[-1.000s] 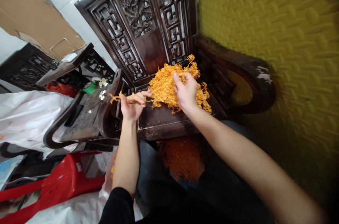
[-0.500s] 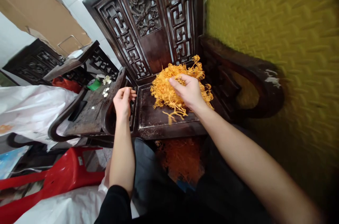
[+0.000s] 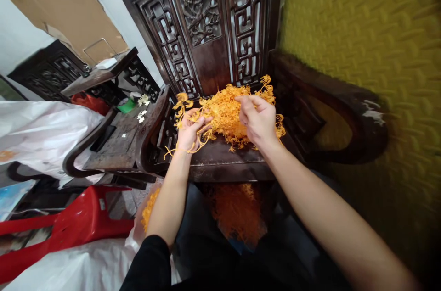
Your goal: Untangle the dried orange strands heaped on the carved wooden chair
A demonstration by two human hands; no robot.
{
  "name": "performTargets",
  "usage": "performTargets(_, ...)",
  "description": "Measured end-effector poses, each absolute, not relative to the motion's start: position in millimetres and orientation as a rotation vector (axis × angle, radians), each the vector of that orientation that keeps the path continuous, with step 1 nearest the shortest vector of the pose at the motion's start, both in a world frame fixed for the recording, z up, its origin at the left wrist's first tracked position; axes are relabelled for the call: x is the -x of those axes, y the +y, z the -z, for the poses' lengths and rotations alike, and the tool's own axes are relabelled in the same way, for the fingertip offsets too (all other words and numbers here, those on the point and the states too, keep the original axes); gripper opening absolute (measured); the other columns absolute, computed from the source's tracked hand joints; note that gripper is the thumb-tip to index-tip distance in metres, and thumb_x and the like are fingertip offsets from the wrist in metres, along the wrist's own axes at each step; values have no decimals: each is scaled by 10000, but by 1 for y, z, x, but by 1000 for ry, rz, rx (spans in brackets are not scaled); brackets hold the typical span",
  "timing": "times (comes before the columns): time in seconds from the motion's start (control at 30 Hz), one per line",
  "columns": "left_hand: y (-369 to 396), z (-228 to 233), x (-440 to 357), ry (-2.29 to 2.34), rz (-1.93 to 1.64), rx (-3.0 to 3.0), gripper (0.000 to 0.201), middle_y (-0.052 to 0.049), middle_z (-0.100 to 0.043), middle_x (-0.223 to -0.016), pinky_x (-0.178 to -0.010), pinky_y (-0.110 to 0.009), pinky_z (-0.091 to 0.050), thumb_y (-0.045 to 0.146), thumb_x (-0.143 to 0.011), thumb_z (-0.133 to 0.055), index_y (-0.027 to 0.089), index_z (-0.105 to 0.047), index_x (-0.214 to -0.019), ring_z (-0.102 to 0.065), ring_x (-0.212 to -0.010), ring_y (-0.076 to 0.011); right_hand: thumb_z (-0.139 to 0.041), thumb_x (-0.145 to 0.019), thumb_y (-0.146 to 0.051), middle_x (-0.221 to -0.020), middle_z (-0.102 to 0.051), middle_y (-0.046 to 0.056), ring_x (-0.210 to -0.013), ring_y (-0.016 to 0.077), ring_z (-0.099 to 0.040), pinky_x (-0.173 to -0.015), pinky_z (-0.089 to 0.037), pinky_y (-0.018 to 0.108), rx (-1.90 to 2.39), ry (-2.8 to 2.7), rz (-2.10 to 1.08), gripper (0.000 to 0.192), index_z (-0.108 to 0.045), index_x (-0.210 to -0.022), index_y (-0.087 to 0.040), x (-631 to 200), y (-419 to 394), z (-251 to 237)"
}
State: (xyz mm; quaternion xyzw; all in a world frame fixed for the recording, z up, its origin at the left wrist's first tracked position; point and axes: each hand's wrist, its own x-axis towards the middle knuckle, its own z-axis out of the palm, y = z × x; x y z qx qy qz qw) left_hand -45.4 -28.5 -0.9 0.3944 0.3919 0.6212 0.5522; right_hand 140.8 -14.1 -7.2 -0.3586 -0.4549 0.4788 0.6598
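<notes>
A heap of thin, branching orange plastic-like strands (image 3: 225,114) lies on the dark wooden chair seat (image 3: 220,157). At the left side of the heap, my left hand (image 3: 191,132) is closed round an orange branched strand (image 3: 183,100), whose curled end sticks up above the fingers and whose thin tail hangs over the wrist. My right hand (image 3: 258,116) is over the right part of the heap, its thumb and fingers pinched together. Whatever lies between those fingertips is too small to make out.
The chair's carved backrest (image 3: 210,61) rises behind the heap, with a curved armrest (image 3: 365,112) to the right. More orange strands (image 3: 237,208) are below the seat. On the left stand another wooden chair (image 3: 120,144) holding a green tape roll (image 3: 127,105) and a red plastic stool (image 3: 82,217).
My left hand has moved right to the heap and now has an orange strand in it. My right hand stays over the heap. The loose strands at the seat's front are gone from there.
</notes>
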Motion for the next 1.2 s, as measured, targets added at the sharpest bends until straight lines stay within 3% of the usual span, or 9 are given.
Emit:
performTargets(0.1,-31,-6,45,864,-1516,-909,451,-56,-722,-1183,-786,-280,-600,228,-700,-862,239,-546,-1022,-745,-911,-163,-612,-837,-716,-520,-269,-81,-413,89,-255,-419,-135,258,899,-947,-1170,494,-616,-838,-222,-140,-14,10)
performTargets(0.27,-38,-1,31,905,-1479,-1066,497,-63,-713,-1168,-733,-274,-604,281,-671,-895,231,-539,-1015,-752,-896,-194,-699,-765,-718,-545,-314,-84,-409,70,-262,-390,-118,239,814,-1008,-1565,527,-517,-778,-224,-121,-24,16)
performTargets(0.43,-34,9,29,951,-1584,-1098,460,-65,-721,-1108,-683,-275,-614,300,-697,-877,221,-545,-1007,-755,-834,-194,-812,-698,-628,-538,-369,-79,-418,63,-318,-387,-190,224,821,-723,-1378,545,-443,-713,-228,-119,-18,17)
performTargets(0.6,-27,16,29,998,-1739,-1037,450,-54,-749,-943,-598,-242,-582,429,-760,-816,195,-527,-1014,-738,-640,-159,-821,-683,-628,-546,-365,-92,-421,52,-300,-375,-211,212,802,-519,-1231,564,-424,-709,-228,-122,-14,14)
performTargets(0.73,-22,16,27,1044,-1863,-930,436,-22,-721,-787,-549,-221,-540,398,-750,-820,174,-530,-986,-710,-562,-149,-804,-696,-633,-581,-416,-83,-436,62,-365,-372,-239,206,808,-442,-1175,543,-442,-746,-231,-118,-17,14)
performTargets(0.83,-17,12,33,1049,-1848,-851,409,-18,-724,-805,-572,-216,-537,356,-748,-818,180,-537,-988,-696,-568,-124,-807,-707,-612,-571,-362,-90,-424,58,-347,-362,-201,204,825,-474,-1227,561,-391,-717,-237,-125,-13,11)
performTargets(0.93,-14,9,41,1000,-1764,-840,452,-27,-736,-855,-608,-211,-542,325,-689,-860,180,-558,-991,-701,-624,-115,-783,-736,-621,-569,-304,-91,-414,54,-318,-354,-153,201,871,-564,-1243,503,-470,-736,-226,-146,-4,7)
performTargets(1.1,-14,8,49,973,-1795,-929,511,-30,-748,-884,-573,-172,-512,354,-630,-897,180,-575,-987,-656,-597,-72,-524,-884,-731,-595,-319,-78,-396,56,-285,-350,-159,214,859,-559,-1059,553,-646,-1010,-207,-178,7,5)
performTargets(1.2,-20,8,48,997,-1632,-1054,470,-23,-741,-857,-566,-186,-527,380,-658,-882,174,-606,-978,-655,-588,-81,-559,-914,-643,-581,-371,-73,-413,57,-321,-370,-219,205,817,-627,-1012,481,-663,-1067,-199,-178,3,7)
